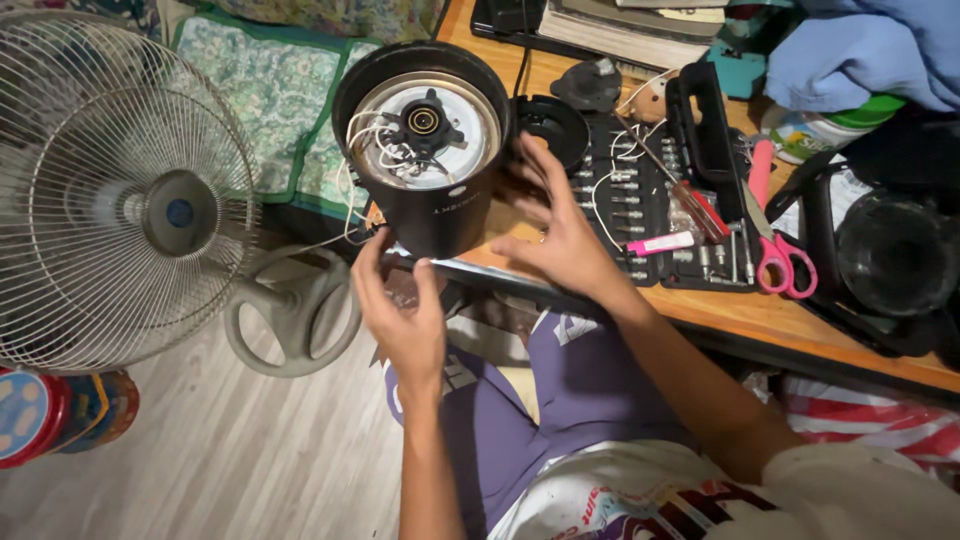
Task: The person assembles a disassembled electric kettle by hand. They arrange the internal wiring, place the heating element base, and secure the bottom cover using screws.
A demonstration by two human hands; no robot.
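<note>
Head view, looking down: the left hand [405, 315] is cupped at the near lower edge of the black cylindrical appliance housing [425, 150], thumb and fingertips pinching near the loose white wires [362, 150] that trail out of it; whether it grips a wire or only the shell's rim I cannot tell. The right hand [560, 235] lies open, fingers spread, pressed flat against the housing's right side without closing round it.

The housing sits tipped at the near left edge of the orange wooden tabletop [720, 305], partly overhanging it. Its long axis leans up toward the camera and slightly away, so the open end faces upward, showing a pale metal disc with a black star-shaped coupling hub [424, 122] in the middle.

Just right of the right hand is an open black case of screwdriver bits [660, 200], a red-handled screwdriver [690, 200] across it, and pink-handled scissors [785, 262] farther right. A round black cap [552, 128] lies just beyond the fingers. On the floor to the left stands a grey wire-caged pedestal fan [120, 190].

As I judge it, the risk is the overhang: steadied only by an open palm, the housing could roll off the edge, or a tug could tear the thin wires.
</note>
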